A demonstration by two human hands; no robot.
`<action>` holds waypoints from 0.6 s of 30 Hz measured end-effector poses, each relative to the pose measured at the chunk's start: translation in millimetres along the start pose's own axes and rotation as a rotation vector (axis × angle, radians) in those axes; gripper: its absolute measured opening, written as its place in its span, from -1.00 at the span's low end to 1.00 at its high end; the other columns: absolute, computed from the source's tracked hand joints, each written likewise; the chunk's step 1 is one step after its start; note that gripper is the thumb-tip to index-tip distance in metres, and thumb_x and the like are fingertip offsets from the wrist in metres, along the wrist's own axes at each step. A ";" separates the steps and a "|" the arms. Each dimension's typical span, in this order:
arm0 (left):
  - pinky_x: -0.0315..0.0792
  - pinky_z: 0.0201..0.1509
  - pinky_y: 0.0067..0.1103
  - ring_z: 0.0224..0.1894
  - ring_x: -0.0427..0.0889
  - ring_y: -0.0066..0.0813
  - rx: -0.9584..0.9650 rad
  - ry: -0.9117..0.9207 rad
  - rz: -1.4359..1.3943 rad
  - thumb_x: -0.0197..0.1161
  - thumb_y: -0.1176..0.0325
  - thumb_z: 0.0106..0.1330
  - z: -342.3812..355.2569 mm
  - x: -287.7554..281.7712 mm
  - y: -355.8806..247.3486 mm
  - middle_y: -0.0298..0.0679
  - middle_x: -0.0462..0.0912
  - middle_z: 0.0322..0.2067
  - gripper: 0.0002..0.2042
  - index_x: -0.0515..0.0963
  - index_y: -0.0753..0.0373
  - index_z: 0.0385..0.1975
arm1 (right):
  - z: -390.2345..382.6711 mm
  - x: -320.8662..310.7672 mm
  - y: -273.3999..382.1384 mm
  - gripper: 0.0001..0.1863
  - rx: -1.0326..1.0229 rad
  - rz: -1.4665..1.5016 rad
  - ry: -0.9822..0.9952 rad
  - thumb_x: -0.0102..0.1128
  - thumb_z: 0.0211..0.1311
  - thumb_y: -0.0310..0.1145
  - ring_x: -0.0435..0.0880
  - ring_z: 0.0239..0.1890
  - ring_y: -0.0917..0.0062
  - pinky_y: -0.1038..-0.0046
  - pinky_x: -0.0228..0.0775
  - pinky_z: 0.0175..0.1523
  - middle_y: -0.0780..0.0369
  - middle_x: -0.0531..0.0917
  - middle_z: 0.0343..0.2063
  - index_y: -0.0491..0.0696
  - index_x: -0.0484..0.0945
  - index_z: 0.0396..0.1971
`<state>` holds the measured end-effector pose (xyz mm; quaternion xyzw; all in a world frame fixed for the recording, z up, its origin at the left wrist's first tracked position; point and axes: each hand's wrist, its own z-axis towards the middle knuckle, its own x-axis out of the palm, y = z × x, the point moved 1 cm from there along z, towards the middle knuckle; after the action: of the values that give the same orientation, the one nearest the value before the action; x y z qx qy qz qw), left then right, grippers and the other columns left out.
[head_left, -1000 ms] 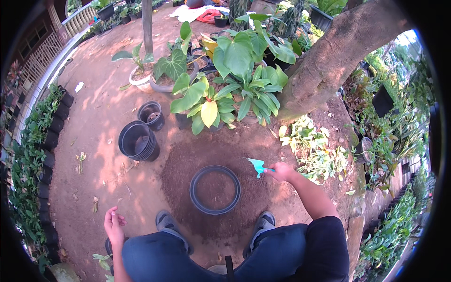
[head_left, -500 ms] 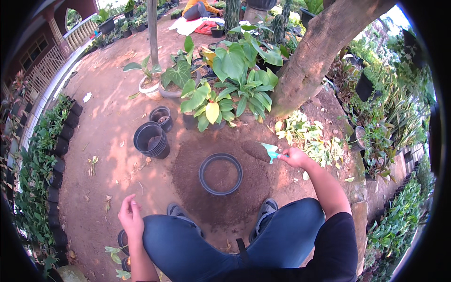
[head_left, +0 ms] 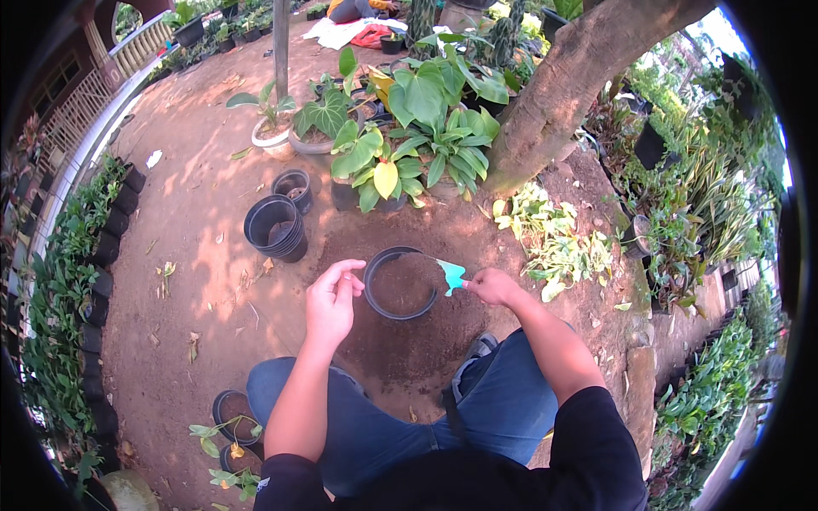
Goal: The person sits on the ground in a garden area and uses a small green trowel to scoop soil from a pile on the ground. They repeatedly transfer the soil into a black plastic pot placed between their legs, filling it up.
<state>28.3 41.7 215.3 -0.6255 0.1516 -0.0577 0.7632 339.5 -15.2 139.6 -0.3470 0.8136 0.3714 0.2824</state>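
Observation:
My right hand (head_left: 487,286) grips a small turquoise trowel (head_left: 452,275) whose soil-laden blade is over the right part of a round black pot (head_left: 375,307) with soil in it. This pot stands on a patch of loose dark soil (head_left: 388,349) in front of me. My left hand (head_left: 335,298) is raised beside the pot's left rim, fingers loosely curved and apart, holding nothing that I can see.
Stacked black pots (head_left: 274,238) and a smaller pot (head_left: 291,187) stand behind, left of leafy potted plants (head_left: 426,94). A tree trunk (head_left: 554,102) leans at back right beside pale cut leaves (head_left: 562,247). Potted rows line both sides. Far back, a person (head_left: 345,10) sits near cloths.
My left hand has risen from beside my left knee to the pot. My right hand has brought the trowel leftward over the pot, soil having appeared on its blade since the earliest frame.

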 end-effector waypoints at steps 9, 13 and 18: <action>0.41 -0.07 -0.33 -0.18 0.57 -0.11 -0.319 0.512 0.759 0.00 0.25 0.29 -3.1 -6.8 39.8 -0.06 0.62 -0.29 -0.67 0.43 0.12 0.03 | 15.3 33.6 -6.7 -0.55 -0.018 -0.068 -0.083 0.02 0.16 0.08 0.58 -0.15 0.21 0.25 0.40 -0.07 0.07 0.63 -0.32 -0.02 0.62 -0.33; 0.40 -0.01 -0.31 -0.09 0.54 -0.08 -0.344 0.602 0.738 -0.01 0.20 0.29 -0.1 -2.5 42.6 -0.03 0.60 -0.22 -0.62 0.36 0.14 0.09 | 17.0 37.7 0.5 -0.57 0.024 -0.067 -0.050 0.00 0.18 0.09 0.57 -0.12 0.21 0.23 0.39 -0.04 0.09 0.63 -0.29 0.02 0.61 -0.30; 0.41 -0.08 -0.34 -0.18 0.56 -0.10 -0.285 0.587 0.774 0.02 0.22 0.28 1.9 -0.8 50.5 -0.05 0.61 -0.30 -0.58 0.33 0.24 0.10 | 21.5 39.5 2.1 -0.58 0.032 -0.124 -0.032 -0.01 0.18 0.09 0.56 -0.08 0.23 0.23 0.38 0.00 0.11 0.62 -0.22 0.06 0.60 -0.26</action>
<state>23.0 54.4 166.6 -0.5788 0.5870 0.0772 0.5607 318.5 -11.0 100.0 -0.3864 0.7917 0.3457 0.3232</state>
